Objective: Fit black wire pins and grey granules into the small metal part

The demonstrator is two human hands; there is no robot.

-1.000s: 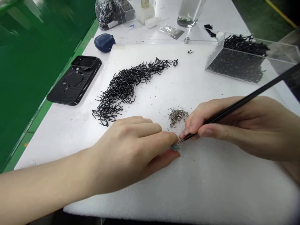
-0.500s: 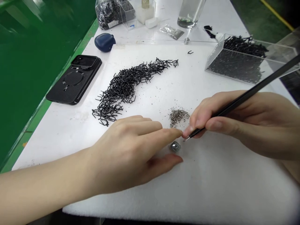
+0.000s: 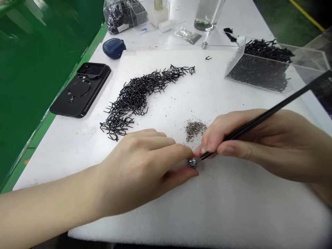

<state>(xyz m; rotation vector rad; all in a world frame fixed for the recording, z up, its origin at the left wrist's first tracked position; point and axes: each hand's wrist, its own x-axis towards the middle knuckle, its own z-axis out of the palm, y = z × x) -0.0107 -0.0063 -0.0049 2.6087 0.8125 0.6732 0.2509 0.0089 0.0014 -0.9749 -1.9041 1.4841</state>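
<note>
Silver squarish piece (image 3: pixel 192 163) is sitting pinched at the fingertips of our left hand (image 3: pixel 140 176); our right hand (image 3: pixel 246 145) is pinching a slim black tool (image 3: pixel 269 116) pointing down-left onto it. Clear acrylic box (image 3: pixel 275 65) is holding black wire clips (image 3: pixel 259 74).

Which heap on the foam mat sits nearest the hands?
The small glittery grey heap, just beside the right hand; the black wire pile lies farther off.

Lit brightly and evenly from overhead, with only soft shadows beneath the left hand (image 3: pixel 137 176) and right hand (image 3: pixel 256 145). Faint glare along the clear acrylic box (image 3: pixel 234 62); smeared reflections and blur across the green panel (image 3: pixel 44 93); slight bowing toward the frame edges.
</note>
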